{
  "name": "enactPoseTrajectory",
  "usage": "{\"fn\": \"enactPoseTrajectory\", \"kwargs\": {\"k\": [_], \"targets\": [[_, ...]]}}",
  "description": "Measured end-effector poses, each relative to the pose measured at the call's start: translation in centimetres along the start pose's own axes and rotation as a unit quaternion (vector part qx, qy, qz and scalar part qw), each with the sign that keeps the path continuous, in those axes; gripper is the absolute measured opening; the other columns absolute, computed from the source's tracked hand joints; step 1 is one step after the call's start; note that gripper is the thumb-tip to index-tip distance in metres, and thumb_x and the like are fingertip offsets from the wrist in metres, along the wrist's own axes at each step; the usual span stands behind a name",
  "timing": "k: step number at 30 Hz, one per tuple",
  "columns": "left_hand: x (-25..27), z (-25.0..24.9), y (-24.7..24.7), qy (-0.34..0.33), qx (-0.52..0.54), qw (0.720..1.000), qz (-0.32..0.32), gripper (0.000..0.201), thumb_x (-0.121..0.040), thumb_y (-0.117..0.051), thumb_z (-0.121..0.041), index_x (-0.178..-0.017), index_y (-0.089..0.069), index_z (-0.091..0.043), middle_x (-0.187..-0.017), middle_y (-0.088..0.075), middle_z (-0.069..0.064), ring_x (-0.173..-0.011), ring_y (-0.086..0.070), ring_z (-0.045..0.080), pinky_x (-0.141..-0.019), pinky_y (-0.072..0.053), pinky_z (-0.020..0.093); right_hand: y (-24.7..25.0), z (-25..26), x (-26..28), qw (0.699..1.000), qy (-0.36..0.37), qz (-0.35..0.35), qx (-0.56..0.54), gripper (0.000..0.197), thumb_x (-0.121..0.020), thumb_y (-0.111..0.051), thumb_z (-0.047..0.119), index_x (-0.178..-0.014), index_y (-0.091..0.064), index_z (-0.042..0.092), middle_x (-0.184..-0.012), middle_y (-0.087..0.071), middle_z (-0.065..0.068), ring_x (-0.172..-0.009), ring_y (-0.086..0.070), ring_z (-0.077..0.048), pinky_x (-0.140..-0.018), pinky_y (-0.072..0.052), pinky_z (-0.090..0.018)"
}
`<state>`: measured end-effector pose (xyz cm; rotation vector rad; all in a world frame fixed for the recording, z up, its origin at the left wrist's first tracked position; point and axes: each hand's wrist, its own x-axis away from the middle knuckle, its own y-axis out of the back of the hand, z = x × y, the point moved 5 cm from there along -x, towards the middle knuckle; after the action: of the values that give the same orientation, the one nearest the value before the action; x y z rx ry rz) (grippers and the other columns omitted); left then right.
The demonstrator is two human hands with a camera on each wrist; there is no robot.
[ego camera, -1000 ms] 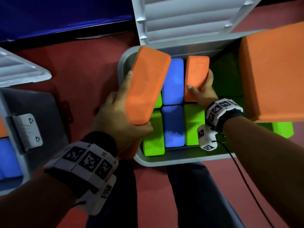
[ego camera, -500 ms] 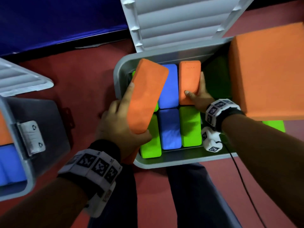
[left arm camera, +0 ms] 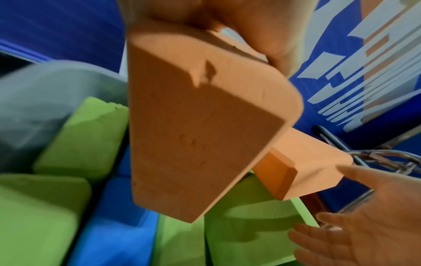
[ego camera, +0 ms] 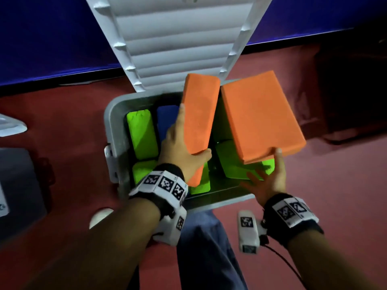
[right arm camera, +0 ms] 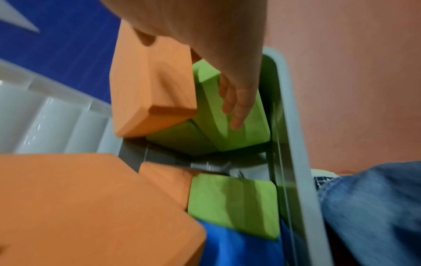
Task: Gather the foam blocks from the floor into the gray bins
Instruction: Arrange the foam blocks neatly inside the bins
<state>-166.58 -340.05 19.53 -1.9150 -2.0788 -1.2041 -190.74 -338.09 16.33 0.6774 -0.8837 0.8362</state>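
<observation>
A gray bin stands open on the red floor, packed with green blocks and a blue block. My left hand grips a narrow orange block by its near end, tilted above the middle of the bin. A large orange block lies tilted over the bin's right side on a green block. My right hand is at its near edge. The thumb is on the orange edge and the straight fingers lie against the green block beneath.
The bin's white ribbed lid stands open at the back against a blue wall. A second gray bin sits at the far left. My jeans-clad leg is just in front of the bin. A dark object stands at the right.
My left hand carried the narrow orange block from the bin's left side to its middle. My right hand left the small orange block in the bin and moved to the large orange block's near edge.
</observation>
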Motion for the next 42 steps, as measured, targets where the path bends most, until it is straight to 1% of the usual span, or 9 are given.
{"fn": "enactPoseTrajectory", "kwargs": {"k": [3, 8, 15, 18, 22, 25, 31, 39, 42], "targets": [[-0.9, 1.7, -1.3, 0.014, -0.043, 0.999, 0.001, 0.116, -0.065, -0.076, -0.028, -0.146, 0.006, -0.045, -0.139, -0.037, 0.009, -0.115, -0.05, 0.036, -0.096, -0.044, 0.043, -1.4, 1.0, -1.4, 1.0, 0.013, 0.019, 0.007, 0.088, -0.061, -0.066, 0.067, -0.135, -0.042, 0.027, -0.115, -0.06, -0.007, -0.1, -0.06, -0.029, -0.069, -0.052, -0.05], [-1.2, 2.7, -0.6, 0.037, -0.053, 0.998, -0.014, 0.114, -0.067, -0.075, -0.026, -0.147, 0.004, -0.043, -0.136, -0.038, 0.011, -0.11, -0.052, 0.035, -0.088, -0.045, 0.038, -2.8, 2.9, -1.3, 0.986, 0.159, -0.055, 0.009, 0.086, -0.064, -0.082, 0.033, -0.133, -0.031, 0.022, -0.121, -0.06, -0.005, -0.105, -0.063, -0.023, -0.075, -0.057, -0.044], [-1.0, 2.7, -0.6, 0.069, -0.057, 0.996, -0.006, 0.116, -0.069, -0.075, -0.029, -0.143, 0.011, -0.05, -0.136, -0.035, 0.009, -0.108, -0.052, 0.036, -0.087, -0.048, 0.044, -1.5, 3.0, 5.6, 0.858, 0.383, -0.021, 0.342, 0.102, -0.05, -0.073, 0.04, -0.135, -0.029, 0.006, -0.125, -0.047, -0.008, -0.114, -0.049, -0.023, -0.098, -0.04, -0.033], [-1.2, 3.1, -0.6, 0.072, -0.049, 0.996, -0.006, 0.116, -0.069, -0.075, -0.029, -0.143, 0.012, -0.05, -0.135, -0.036, 0.009, -0.109, -0.051, 0.037, -0.089, -0.046, 0.046, -0.2, 1.3, 5.8, 0.832, 0.365, -0.053, 0.414, 0.11, -0.045, -0.062, 0.053, -0.138, -0.028, 0.005, -0.128, -0.046, -0.014, -0.119, -0.046, -0.032, -0.098, -0.041, -0.049], [-1.2, 3.0, -0.8, 0.073, -0.046, 0.996, -0.009, 0.115, -0.068, -0.074, -0.031, -0.141, 0.012, -0.054, -0.136, -0.035, 0.007, -0.11, -0.05, 0.038, -0.089, -0.047, 0.048, 0.3, -1.0, 4.9, 0.756, 0.269, -0.084, 0.591, 0.105, -0.057, -0.069, 0.046, -0.144, -0.021, 0.014, -0.126, -0.042, -0.017, -0.118, -0.041, -0.038, -0.095, -0.038, -0.047], [-1.4, 3.0, -1.0, 0.069, -0.043, 0.997, -0.001, 0.116, -0.067, -0.074, -0.031, -0.14, 0.013, -0.055, -0.136, -0.034, 0.007, -0.111, -0.049, 0.038, -0.091, -0.046, 0.05, 0.5, -2.8, 3.5, 0.765, 0.192, -0.094, 0.607, 0.111, -0.064, -0.077, 0.042, -0.148, -0.008, 0.019, -0.131, -0.036, -0.018, -0.122, -0.037, -0.039, -0.098, -0.036, -0.046], [-1.9, 3.3, -0.4, 0.056, -0.016, 0.998, 0.0, 0.116, -0.066, -0.075, -0.025, -0.144, 0.008, -0.048, -0.138, -0.035, 0.008, -0.113, -0.05, 0.034, -0.092, -0.045, 0.038, -3.4, -5.4, -2.9, 0.701, 0.111, -0.07, 0.701, 0.118, -0.069, -0.056, 0.075, -0.149, 0.012, 0.023, -0.138, -0.031, -0.016, -0.126, -0.034, -0.034, -0.105, -0.03, -0.043], [-2.7, 4.0, -0.6, 0.018, -0.007, 1.0, 0.015, 0.119, -0.065, -0.076, -0.031, -0.138, 0.014, -0.056, -0.136, -0.035, 0.003, -0.115, -0.049, 0.028, -0.095, -0.043, 0.038, -5.0, -8.1, -9.4, 0.706, 0.092, -0.104, 0.694, 0.12, -0.05, -0.013, 0.097, -0.149, 0.009, 0.033, -0.147, -0.025, -0.022, -0.132, -0.029, -0.039, -0.108, -0.022, -0.052], [-2.9, 4.0, -0.8, 0.024, 0.007, 1.0, 0.011, 0.118, -0.065, -0.075, -0.032, -0.142, 0.013, -0.051, -0.136, -0.035, 0.003, -0.114, -0.05, 0.026, -0.092, -0.041, 0.03, -4.7, -7.4, -9.1, 0.724, 0.039, -0.063, 0.686, 0.104, -0.071, -0.037, 0.085, -0.15, 0.004, 0.031, -0.153, -0.017, -0.019, -0.138, -0.023, -0.04, -0.112, -0.015, -0.05]]}}
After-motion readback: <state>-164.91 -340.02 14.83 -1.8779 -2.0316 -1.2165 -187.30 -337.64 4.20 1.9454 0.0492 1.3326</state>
